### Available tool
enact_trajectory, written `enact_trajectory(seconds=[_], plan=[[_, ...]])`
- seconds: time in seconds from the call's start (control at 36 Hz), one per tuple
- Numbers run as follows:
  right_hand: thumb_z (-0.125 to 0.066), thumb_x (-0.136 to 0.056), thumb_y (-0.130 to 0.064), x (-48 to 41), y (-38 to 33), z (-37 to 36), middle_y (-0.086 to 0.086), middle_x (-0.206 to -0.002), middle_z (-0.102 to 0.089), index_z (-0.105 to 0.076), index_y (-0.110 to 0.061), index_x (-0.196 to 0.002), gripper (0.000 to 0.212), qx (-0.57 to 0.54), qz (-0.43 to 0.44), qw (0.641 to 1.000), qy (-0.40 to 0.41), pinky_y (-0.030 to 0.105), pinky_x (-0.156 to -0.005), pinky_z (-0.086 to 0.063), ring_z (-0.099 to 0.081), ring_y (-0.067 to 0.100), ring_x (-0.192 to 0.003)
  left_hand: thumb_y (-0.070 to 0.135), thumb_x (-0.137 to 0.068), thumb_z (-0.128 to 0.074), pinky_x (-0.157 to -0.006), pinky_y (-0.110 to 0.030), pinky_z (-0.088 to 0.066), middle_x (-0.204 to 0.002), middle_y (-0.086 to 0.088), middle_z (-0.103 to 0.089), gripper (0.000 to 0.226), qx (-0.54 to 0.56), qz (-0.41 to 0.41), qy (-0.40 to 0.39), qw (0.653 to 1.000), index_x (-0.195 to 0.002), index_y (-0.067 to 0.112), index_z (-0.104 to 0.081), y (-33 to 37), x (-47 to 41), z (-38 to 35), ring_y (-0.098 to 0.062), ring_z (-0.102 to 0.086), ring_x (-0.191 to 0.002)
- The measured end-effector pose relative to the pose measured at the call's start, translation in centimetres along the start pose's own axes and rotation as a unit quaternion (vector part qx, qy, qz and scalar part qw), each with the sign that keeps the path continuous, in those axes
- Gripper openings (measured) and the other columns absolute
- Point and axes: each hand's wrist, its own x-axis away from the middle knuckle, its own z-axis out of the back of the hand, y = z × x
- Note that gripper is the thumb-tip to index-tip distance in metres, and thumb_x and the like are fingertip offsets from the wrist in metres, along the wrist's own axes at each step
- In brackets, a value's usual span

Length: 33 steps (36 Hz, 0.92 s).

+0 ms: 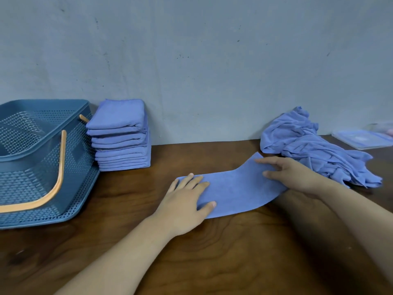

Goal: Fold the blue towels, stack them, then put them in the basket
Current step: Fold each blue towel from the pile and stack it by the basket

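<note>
The towel point(234, 188) in hand lay as a long folded strip near the middle of the surface point(212, 252), running left to right and bowed, its right end swinging toward the far edge. The left hand point(187, 201) lay flat on its left end, fingers point(197, 182) straight and spread, pinning it down. The right hand point(297, 177) rested on the right end with its fingers stretched out over the cloth. Whether anything hooked under the edge there could not be told.

The cloth looked thin, light and limp. It would probably sag and slide if lifted from one point, so the end corners seemed the best hold for carrying one end over to the other, with a flat palm to press the crease.

The stack of folded towels point(121, 141) stood at the far edge, left of centre, just beside the basket point(42, 102) at the left edge. The heap of unfolded towels point(314, 150) lay at the far right, so much folding seemed to remain.
</note>
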Motion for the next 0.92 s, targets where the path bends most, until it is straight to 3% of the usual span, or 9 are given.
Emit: enact_trajectory(seconds=[0.11,0.28,0.36,0.42,0.5,0.56,0.64,0.72,0.92], plan=[[-0.065,-0.103,-0.023,0.1,-3.8,-0.1,-0.016,-0.146,-0.057,-0.061,-0.044,-0.143,0.045,0.030,0.010,0.999,0.006,0.021,-0.101,-0.044,-0.054,0.005,-0.131,0.061,-0.105,-0.044,-0.126,-0.034,-0.026,-0.160,0.021,-0.039,0.055,0.061,0.029,0.070,0.995,-0.154,0.038,-0.044,-2.0,1.6,0.6,-0.004,-0.027,-0.152],[-0.057,-0.099,-0.008,0.4,-11.1,-2.5,-0.006,-0.144,-0.058,-0.056,-0.032,-0.151,0.057,0.128,0.038,0.991,-0.033,0.011,-0.082,-0.046,-0.059,0.007,-0.111,0.032,-0.103,-0.055,-0.090,-0.031,-0.053,-0.105,0.019,-0.058,0.019,0.166,0.143,0.143,0.965,-0.122,0.035,-0.059,-4.0,1.5,1.3,-0.003,-0.054,-0.106],[-0.054,-0.092,-0.008,0.2,-13.6,-4.7,0.024,-0.133,-0.063,-0.058,-0.004,-0.136,0.044,0.175,0.036,0.982,-0.059,0.052,-0.101,-0.052,-0.062,0.043,-0.115,0.022,-0.103,-0.053,-0.083,-0.028,-0.052,-0.096,0.017,-0.062,0.021,0.198,0.157,0.147,0.956,-0.118,0.037,-0.057,-4.3,1.3,1.1,-0.003,-0.056,-0.100],[-0.054,-0.090,-0.011,-0.1,-14.6,-6.2,0.030,-0.129,-0.058,-0.052,0.004,-0.131,0.044,0.208,0.031,0.974,-0.081,0.062,-0.101,-0.048,-0.055,0.050,-0.117,0.021,-0.103,-0.053,-0.087,-0.030,-0.052,-0.094,0.018,-0.064,0.024,0.205,0.158,0.142,0.955,-0.120,0.037,-0.057,-4.6,1.3,0.9,-0.003,-0.054,-0.102],[-0.055,-0.087,-0.011,-0.4,-15.1,-8.8,0.013,-0.089,-0.051,-0.055,-0.012,-0.088,0.001,0.240,0.045,0.965,-0.098,0.044,-0.068,-0.046,-0.051,0.033,-0.075,0.022,-0.101,-0.054,-0.095,-0.037,-0.052,-0.094,0.020,-0.065,0.026,0.210,0.156,0.137,0.955,-0.121,0.038,-0.056,-4.8,1.2,0.6,-0.004,-0.052,-0.104],[-0.054,-0.088,-0.010,-0.5,-15.4,-10.3,-0.006,-0.082,-0.038,-0.036,-0.030,-0.074,0.030,0.249,0.053,0.963,-0.088,0.030,-0.062,-0.032,-0.040,0.016,-0.066,0.022,-0.098,-0.056,-0.097,-0.039,-0.051,-0.095,0.021,-0.065,0.027,0.213,0.154,0.137,0.955,-0.120,0.038,-0.056,-4.9,1.1,0.6,-0.004,-0.051,-0.105],[-0.052,-0.091,-0.009,-0.4,-15.2,-12.4,-0.017,-0.096,-0.038,-0.049,-0.036,-0.088,0.028,0.263,0.046,0.957,-0.112,0.021,-0.063,-0.030,-0.039,0.009,-0.079,0.022,-0.096,-0.058,-0.098,-0.040,-0.051,-0.097,0.022,-0.065,0.030,0.221,0.154,0.136,0.953,-0.121,0.038,-0.056,-5.0,1.0,0.5,-0.006,-0.051,-0.106],[-0.052,-0.095,-0.011,-0.1,-15.5,-13.9,-0.001,-0.128,-0.052,-0.053,-0.014,-0.142,0.047,0.283,0.051,0.951,-0.111,0.032,-0.087,-0.050,-0.053,0.025,-0.117,0.023,-0.094,-0.060,-0.099,-0.040,-0.050,-0.099,0.022,-0.066,0.031,0.227,0.157,0.135,0.952,-0.120,0.038,-0.056,-5.1,0.9,0.5,-0.009,-0.052,-0.107],[-0.052,-0.094,-0.008,0.7,-16.6,-15.6,0.002,-0.111,-0.066,-0.062,-0.013,-0.120,0.029,0.357,0.096,0.927,-0.068,0.039,-0.094,-0.054,-0.064,0.023,-0.103,0.025,-0.096,-0.062,-0.100,-0.034,-0.046,-0.107,0.020,-0.067,0.035,0.213,0.156,0.135,0.955,-0.128,0.036,-0.055,-4.8,1.0,0.6,-0.010,-0.050,-0.113]])
